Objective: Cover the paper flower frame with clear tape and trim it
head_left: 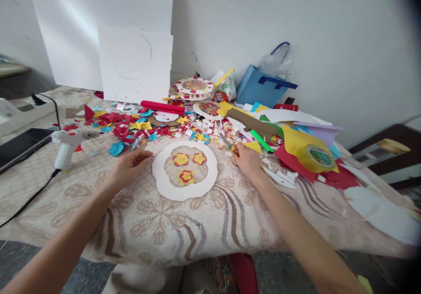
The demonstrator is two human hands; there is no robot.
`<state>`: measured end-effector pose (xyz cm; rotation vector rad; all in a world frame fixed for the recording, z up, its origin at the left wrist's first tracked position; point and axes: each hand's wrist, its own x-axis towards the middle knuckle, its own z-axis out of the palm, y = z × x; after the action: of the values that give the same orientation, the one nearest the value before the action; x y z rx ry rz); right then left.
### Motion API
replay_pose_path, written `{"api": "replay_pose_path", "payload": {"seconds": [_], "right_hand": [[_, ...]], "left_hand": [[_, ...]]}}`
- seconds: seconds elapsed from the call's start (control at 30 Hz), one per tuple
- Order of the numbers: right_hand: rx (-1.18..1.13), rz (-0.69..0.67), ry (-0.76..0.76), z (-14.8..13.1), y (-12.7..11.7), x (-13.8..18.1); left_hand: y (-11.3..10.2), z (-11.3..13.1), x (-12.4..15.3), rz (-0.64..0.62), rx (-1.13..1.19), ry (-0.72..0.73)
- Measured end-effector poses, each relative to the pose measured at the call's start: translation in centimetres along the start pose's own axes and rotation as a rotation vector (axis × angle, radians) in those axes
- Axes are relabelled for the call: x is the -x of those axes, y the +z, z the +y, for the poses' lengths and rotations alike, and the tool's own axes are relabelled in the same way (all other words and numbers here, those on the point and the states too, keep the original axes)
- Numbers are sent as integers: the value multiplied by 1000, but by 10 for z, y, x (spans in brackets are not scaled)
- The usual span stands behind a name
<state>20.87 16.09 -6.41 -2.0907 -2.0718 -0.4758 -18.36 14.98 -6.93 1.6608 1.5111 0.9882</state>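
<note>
A white scalloped foam ring (160, 184) with yellow and red paper flowers (186, 164) in its middle lies on the patterned tablecloth in front of me. My left hand (129, 166) rests on the cloth just left of the ring, fingers stretched toward it, holding nothing. My right hand (246, 157) lies to the ring's right with its fingers curled on a pair of scissors (230, 147) among the paper scraps; the handles are partly hidden.
A white glue gun (66, 147) with a black cord stands at the left. Red, blue and yellow paper scraps (125, 127) cover the back of the table. A tape roll (317, 157), coloured sheets, a blue bag (256, 87) and foam boards (134, 63) sit behind.
</note>
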Motion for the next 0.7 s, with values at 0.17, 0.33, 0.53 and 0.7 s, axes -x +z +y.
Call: {"api": "replay_pose_path", "payload": {"seconds": [0.17, 0.33, 0.53, 0.7], "right_hand": [[-143, 23, 40, 2, 4, 0], [-211, 18, 87, 5, 4, -1], [-250, -13, 66, 5, -3, 1], [-227, -27, 51, 7, -6, 4]], "left_hand": [[0, 4, 2, 12, -3, -14], [6, 32, 7, 241, -95, 96], [44, 95, 16, 85, -203, 373], [97, 128, 13, -198, -340, 600]]}}
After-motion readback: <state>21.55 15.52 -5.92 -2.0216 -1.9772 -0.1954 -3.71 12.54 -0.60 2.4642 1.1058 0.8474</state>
